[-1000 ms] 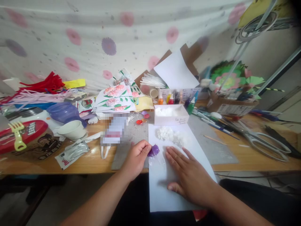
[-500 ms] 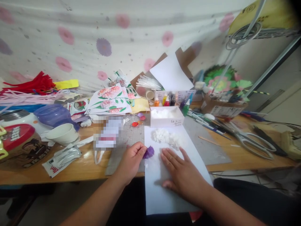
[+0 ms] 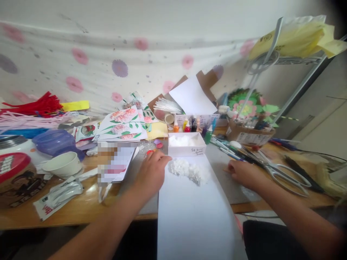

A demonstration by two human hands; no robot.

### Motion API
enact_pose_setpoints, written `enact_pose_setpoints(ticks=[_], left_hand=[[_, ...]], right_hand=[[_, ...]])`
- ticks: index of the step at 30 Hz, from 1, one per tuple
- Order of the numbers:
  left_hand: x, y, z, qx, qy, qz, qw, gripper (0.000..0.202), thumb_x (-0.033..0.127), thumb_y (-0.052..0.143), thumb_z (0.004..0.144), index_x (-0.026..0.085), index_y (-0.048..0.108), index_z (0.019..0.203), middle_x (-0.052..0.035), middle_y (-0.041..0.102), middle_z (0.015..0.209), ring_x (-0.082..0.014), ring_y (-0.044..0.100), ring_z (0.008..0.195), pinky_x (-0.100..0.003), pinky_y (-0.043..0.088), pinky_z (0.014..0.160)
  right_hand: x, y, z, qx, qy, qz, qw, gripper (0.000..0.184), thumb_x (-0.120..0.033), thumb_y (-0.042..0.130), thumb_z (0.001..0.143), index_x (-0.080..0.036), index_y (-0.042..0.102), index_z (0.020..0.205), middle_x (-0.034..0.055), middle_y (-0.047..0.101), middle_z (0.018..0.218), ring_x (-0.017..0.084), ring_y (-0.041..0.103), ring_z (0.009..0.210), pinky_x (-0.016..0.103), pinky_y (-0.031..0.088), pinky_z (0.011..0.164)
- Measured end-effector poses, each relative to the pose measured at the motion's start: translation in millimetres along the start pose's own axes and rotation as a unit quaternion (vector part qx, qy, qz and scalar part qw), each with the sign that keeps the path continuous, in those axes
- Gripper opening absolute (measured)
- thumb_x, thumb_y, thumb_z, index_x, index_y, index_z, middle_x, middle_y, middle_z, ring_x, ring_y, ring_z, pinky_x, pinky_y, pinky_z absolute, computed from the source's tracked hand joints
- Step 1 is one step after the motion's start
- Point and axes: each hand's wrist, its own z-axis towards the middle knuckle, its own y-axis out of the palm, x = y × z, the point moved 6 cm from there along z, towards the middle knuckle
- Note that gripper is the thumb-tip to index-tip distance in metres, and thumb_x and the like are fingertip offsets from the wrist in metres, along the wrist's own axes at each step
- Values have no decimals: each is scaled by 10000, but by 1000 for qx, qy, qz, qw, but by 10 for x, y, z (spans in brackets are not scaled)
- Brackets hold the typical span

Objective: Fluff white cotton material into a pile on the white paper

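Observation:
My left hand [image 3: 151, 171] hangs over the grey mat at the left edge of the white paper [image 3: 187, 213], back of the hand up. Its fingertips point toward small red and purple pieces [image 3: 158, 144] and clear plastic; whether they hold anything is hidden. On the sheet lies a row of crumpled white tufts [image 3: 187, 170]. Behind it stands a white box [image 3: 187, 145] with white fluffy material inside. My right hand [image 3: 241, 174] is closed at the right part of the mat, fingers pinched on a thin wooden stick [image 3: 225, 170], mostly covered by the hand.
Large scissors [image 3: 284, 177] and several brushes [image 3: 227, 150] lie at the right. Behind the box stand small paint bottles [image 3: 187, 126]. Flower pictures [image 3: 121, 124], a phone-like slab [image 3: 121, 164], a white bowl [image 3: 63, 164] and a red-lidded tub [image 3: 16, 180] occupy the left.
My left hand has moved up and forward from the paper, and the purple piece it pinched is out of sight. My right hand has left the paper and moved right to the wooden stick.

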Motion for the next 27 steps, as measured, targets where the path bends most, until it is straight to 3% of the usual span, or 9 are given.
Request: enact_pose_setpoints(ticks=[4, 8, 13, 17, 22, 27], left_hand=[[77, 70, 541, -39, -20, 40, 998, 290, 153, 463, 830, 238, 625, 1056, -84, 556, 1002, -254, 466, 989, -351, 368, 838], [-38, 215, 960, -66, -49, 52, 995, 267, 189, 430, 875, 222, 636, 1043, -109, 550, 1078, -298, 450, 1061, -420, 363, 862], [-138, 468, 1308, -181, -35, 53, 981, 260, 267, 528, 879, 180, 570, 1120, -89, 564, 1129, -232, 547, 1007, -422, 463, 839], [-172, 596, 1498, -248, -29, 56, 967, 308, 309, 525, 889, 156, 531, 1156, -90, 556, 1160, -202, 579, 973, -403, 503, 814], [-224, 534, 1597, -254, -19, 51, 966, 299, 310, 524, 889, 160, 540, 1147, -86, 557, 1157, -207, 577, 976, -400, 501, 816], [-303, 442, 1560, -247, 6, 39, 968, 297, 314, 521, 890, 153, 544, 1139, -82, 564, 1145, -207, 581, 962, -397, 505, 807]], right_hand=[[17, -115, 91, 18, 7, 50, 999, 118, -88, 541, 614, -191, 566, 561, 7, 594, 541, 148, 513, 519, 253, 288, 506], [-86, -365, 63, 93, 33, 115, 988, 98, -213, 516, 688, -200, 543, 594, 9, 594, 571, 145, 494, 521, 259, 304, 506], [-294, -523, 26, 156, 46, 217, 963, 121, -305, 505, 702, -208, 541, 639, -1, 590, 559, 147, 509, 519, 258, 365, 507], [-361, -532, 16, 182, 39, 281, 942, 129, -320, 511, 695, -206, 539, 641, 0, 596, 545, 146, 515, 499, 259, 383, 488], [-354, -541, -36, 190, 33, 343, 919, 135, -321, 514, 710, -206, 526, 640, -16, 557, 500, 139, 505, 476, 258, 391, 476], [-393, -550, -62, 175, 27, 510, 841, 183, -348, 588, 700, -194, 525, 625, -12, 548, 541, 130, 525, 510, 253, 444, 503]])
